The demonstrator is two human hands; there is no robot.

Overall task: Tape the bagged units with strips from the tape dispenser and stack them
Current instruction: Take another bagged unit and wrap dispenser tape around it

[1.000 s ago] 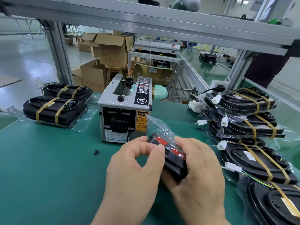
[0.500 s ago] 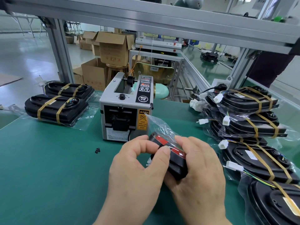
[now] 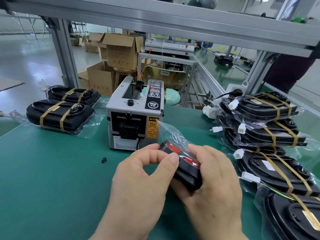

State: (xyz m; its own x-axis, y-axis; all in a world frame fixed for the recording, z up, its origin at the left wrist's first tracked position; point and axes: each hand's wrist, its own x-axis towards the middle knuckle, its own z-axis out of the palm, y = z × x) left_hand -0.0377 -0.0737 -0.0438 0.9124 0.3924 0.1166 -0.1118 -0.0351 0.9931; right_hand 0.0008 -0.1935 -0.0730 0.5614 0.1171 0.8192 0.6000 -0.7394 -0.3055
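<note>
A small black unit with a red strip, in a clear plastic bag (image 3: 183,163), sits between both my hands just in front of the grey tape dispenser (image 3: 134,116). My left hand (image 3: 143,181) pinches the bag at the unit's near edge with thumb and forefinger. My right hand (image 3: 214,181) wraps round the unit from the right and below. The bag's loose open end sticks up toward the dispenser's caution label. Two taped black units (image 3: 60,115) lie at the left; a pile of taped bagged units (image 3: 266,135) lies at the right.
The green bench mat (image 3: 52,179) carries a small black scrap (image 3: 103,160) left of my hands. An aluminium frame post (image 3: 65,61) and overhead beam border the bench. Cardboard boxes (image 3: 119,51) and another bench stand behind. A person in dark clothing (image 3: 290,70) stands far right.
My hands and the bagged unit have stayed almost in place; my left thumb and forefinger have closed a little tighter on the bag. The view has shifted slightly.
</note>
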